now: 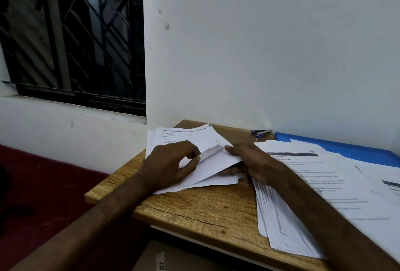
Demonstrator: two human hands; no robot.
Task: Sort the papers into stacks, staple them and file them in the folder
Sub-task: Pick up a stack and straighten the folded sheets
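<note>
While both hands worked the left stack [184, 137], a loose white pile sat at the table's [201, 210] back-left corner, sheets skewed, top page printed with a grey header bar. The top sheet [213, 159] was lifted and bent into a ridge between the hands

Left hand [170, 163]: fingers curled, thumb and fingertips pinching the sheet's left edge
Right hand [254, 162]: thumb on top of the sheet's right edge, fingers curled underneath, gripping it

Right stack [303, 186]: bigger, fanned out, printed page with a dark header band on top, lying under the right forearm. Blue folder [350, 150] lay flat behind it against the wall, partly covered by the papers. Stapler [261, 133] sat at the wall, between the 2 stacks, just left of the folder

Edges / room:
- left stack overhung the table's left edge, beside the wall corner
- right stack's fanned ends reached the front edge
- bare wood strip between the 2 stacks and in front of the hands
- wall tight behind; dark barred window [71, 36] to the left; red surface [43, 184] below the table's left side

Writing: page text too blurred to read. Only legible mark was "07" on a white label [161, 262] on a cardboard box [184, 258] under the table
</note>
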